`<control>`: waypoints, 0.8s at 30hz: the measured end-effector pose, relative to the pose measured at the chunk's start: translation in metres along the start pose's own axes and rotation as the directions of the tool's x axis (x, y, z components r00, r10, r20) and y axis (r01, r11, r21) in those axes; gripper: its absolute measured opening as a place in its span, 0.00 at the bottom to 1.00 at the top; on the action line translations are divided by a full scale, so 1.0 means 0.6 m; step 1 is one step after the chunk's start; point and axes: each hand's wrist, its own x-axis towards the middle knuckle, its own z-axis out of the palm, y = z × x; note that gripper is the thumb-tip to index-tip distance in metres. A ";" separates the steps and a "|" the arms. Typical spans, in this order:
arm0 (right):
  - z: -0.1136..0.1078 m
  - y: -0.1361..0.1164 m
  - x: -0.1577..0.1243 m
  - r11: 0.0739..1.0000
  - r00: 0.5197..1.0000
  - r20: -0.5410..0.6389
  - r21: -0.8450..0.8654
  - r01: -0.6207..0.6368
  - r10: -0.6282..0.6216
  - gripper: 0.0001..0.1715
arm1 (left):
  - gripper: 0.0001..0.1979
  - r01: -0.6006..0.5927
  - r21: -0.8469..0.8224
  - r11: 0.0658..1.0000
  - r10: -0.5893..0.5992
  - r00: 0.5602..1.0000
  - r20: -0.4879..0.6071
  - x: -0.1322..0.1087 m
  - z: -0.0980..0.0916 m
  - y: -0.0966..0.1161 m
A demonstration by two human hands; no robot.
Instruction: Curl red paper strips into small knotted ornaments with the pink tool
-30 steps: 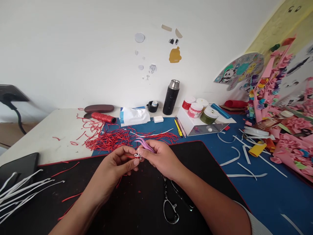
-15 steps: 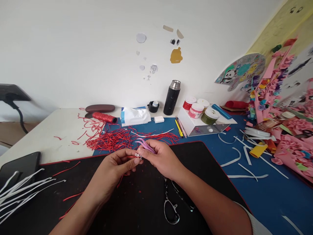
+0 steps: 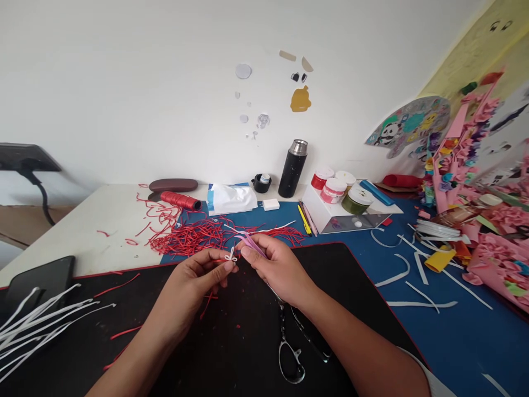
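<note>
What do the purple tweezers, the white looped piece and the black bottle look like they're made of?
Purple tweezers: smooth-looking coated metal or plastic; the even colour leaves it open. White looped piece: probably matte cord, as it bends into small loops. Black bottle: likely metal; shiny silver neck, dark coated-looking body.

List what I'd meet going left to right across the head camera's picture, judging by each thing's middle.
White cords, left hand, white looped knot, purple tweezers, right hand, green jar, yellow paper.
</note>
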 end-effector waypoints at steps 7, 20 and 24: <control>0.001 0.003 -0.001 0.999 0.999 0.014 0.008 0.032 -0.032 0.22 | 0.20 -0.042 -0.051 0.998 0.040 0.998 -0.054 0.009 -0.005 -0.006; 0.005 -0.003 -0.009 0.951 0.982 0.073 -0.248 0.185 -0.172 0.21 | 0.19 -0.113 0.016 0.994 0.113 0.990 -0.080 0.004 -0.007 0.007; 0.003 -0.004 -0.011 0.934 0.979 0.081 -0.291 0.205 -0.190 0.20 | 0.19 -0.116 0.016 0.993 0.117 0.990 -0.084 0.004 -0.008 0.006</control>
